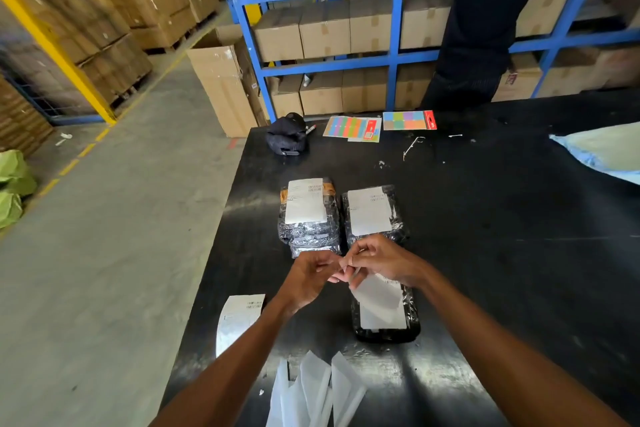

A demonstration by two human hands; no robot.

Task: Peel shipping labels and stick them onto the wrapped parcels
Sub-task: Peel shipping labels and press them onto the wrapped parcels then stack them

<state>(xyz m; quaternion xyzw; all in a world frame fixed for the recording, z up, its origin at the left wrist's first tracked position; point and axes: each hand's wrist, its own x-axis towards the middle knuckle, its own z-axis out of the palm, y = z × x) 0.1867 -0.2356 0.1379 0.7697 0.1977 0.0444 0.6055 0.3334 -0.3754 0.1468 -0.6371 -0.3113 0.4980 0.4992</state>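
Three wrapped parcels lie on the black table (519,253). The two far ones, a left parcel (311,236) and a right parcel (394,229), each carry a white label. The near parcel (388,329) lies under my hands with a label on its top. My left hand (308,277) and my right hand (384,260) meet above it, fingertips pinching the top edge of a white label sheet (377,295) that hangs down over the parcel. A loose label strip (239,319) lies at the table's left edge.
Peeled backing papers (318,392) pile at the near edge. Coloured sticker sheets (353,128), a black cap (287,135) and a pale bag (602,149) sit at the far side. A person in dark clothes (485,28) stands before blue shelving (398,59) full of cartons.
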